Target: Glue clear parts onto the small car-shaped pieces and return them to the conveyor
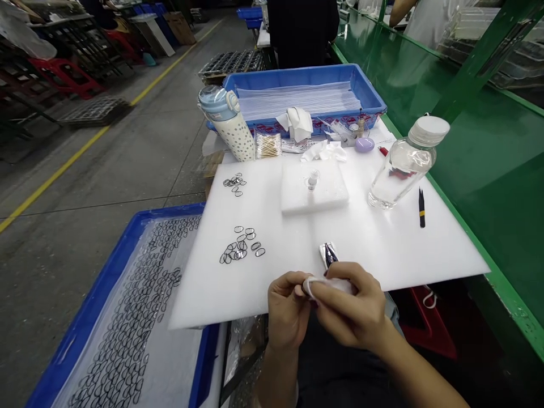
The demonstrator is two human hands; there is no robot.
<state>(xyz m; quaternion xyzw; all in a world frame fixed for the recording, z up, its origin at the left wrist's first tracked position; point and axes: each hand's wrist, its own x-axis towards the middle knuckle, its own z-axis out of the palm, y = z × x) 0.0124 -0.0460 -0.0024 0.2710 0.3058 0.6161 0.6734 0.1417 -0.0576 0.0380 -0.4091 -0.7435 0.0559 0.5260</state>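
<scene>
On the near side of the white block (293, 198), the right hand (357, 306) grips a white cloth (340, 285), while the left hand (289, 311) meets the cloth's end with curled fingers; whether those grip anything, I cannot tell. Dark rings (241, 247) lie on the counter (229, 292) left of the block, with a clear bottle (402, 170) and black tweezers (421, 209) to its right.

Left hand (287, 311) upright, fingers curled, thumb and index pinched; forearm (277, 374) drops almost straight below it. Right hand (357, 303) just beside it, fingers bent toward the left fingertips; bare forearm (414, 357) slants away below and to the right.
</scene>
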